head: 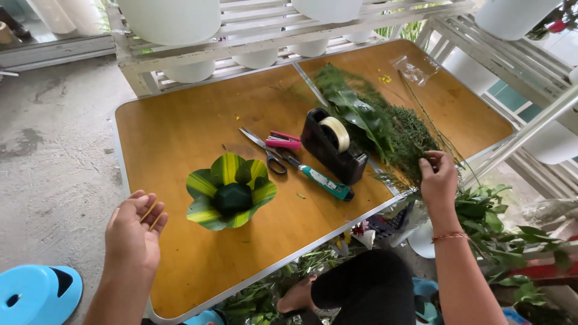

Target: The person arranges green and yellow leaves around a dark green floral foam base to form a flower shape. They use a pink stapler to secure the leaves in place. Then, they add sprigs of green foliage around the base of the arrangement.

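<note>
Leaf-wrapped foam block (230, 191) near the table's (180, 126) front edge, scissors (265, 148) and tape dispenser (332, 145) at its centre, foliage pile (385, 123) toward the right edge, right hand (438, 176) on it

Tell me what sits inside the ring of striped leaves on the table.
Inside the ring of striped leaves sits a dark green block, apparently floral foam. The leaf bases and whatever fastens them beneath the block are covered.

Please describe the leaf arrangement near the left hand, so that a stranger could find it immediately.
Look at the brown table. Near its front edge, just right of the open left hand, sits a leaf rosette with a dark green block in its centre. Unlike the loose greenery that the right hand touches, its leaves are yellow-striped and form a cup.
</note>
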